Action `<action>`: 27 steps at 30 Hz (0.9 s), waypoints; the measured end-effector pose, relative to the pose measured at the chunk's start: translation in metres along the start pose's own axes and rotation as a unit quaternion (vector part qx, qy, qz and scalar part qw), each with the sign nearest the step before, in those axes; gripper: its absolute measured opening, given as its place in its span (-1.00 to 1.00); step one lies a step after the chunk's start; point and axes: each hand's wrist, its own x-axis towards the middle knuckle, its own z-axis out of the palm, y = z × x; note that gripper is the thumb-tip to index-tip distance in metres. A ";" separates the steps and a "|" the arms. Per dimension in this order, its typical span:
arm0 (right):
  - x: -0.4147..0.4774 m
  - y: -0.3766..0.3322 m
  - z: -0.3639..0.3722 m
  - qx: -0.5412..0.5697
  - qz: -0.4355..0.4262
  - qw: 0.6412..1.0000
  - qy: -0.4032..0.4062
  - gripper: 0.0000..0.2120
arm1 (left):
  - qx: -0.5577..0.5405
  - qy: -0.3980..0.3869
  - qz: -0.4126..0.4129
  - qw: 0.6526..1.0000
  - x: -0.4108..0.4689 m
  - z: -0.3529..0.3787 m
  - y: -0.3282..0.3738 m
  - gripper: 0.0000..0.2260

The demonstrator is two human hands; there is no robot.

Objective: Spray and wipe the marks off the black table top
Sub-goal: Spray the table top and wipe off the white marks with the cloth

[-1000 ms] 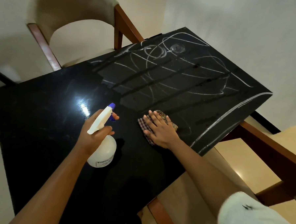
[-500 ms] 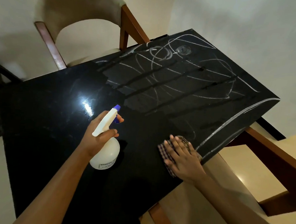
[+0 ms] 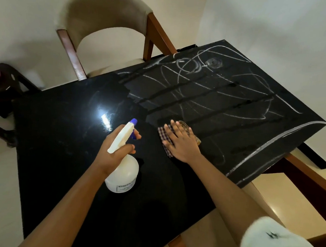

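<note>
While the near half of the black table top (image 3: 66, 156) looks dark and shiny, the far half is not clean yet. White chalk marks (image 3: 207, 91) cross it in loops and long lines, and one thick line runs along the right edge. Wet streaks run through the marks, so that part looks sprayed, but most of it has not been wiped. I would say about half the job is done.

The left hand (image 3: 117, 149) is wrapped around the neck of a white spray bottle (image 3: 123, 170) with a blue tip, and one finger sits near the trigger. The bottle stands on the clean part of the table. The right hand (image 3: 182, 141) lies flat with its fingers spread, pressing a checked cloth (image 3: 162, 131) down on the table. The cloth sits right where the clean part meets the marked part.

Counting things: one table, one spray bottle, one cloth and two hands. One padded chair (image 3: 107, 18) with wooden legs stands at the far side. The chalk lines are too many and too tangled to count.
</note>
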 end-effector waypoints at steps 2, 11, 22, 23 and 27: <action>-0.035 0.003 0.007 0.000 -0.006 1.000 -0.010 -0.40 | -0.027 0.034 -0.018 0.999 0.000 -0.003 0.002 -0.68; -0.078 0.005 0.019 -0.033 0.021 0.999 -0.028 -0.36 | 0.079 -0.017 -0.127 0.989 0.033 -0.037 0.008 -0.79; -0.077 0.017 0.008 -0.016 -0.021 0.997 -0.077 -0.36 | 0.155 0.104 -0.187 0.965 0.074 -0.034 0.012 -0.83; -0.076 0.022 0.006 -0.021 -0.039 0.995 -0.089 -0.37 | 0.139 0.116 -0.183 0.966 0.074 -0.035 0.011 -0.82; -0.067 0.028 0.013 -0.066 -0.065 0.995 -0.044 -0.40 | 0.039 0.164 -0.149 0.974 0.070 -0.045 0.003 -0.89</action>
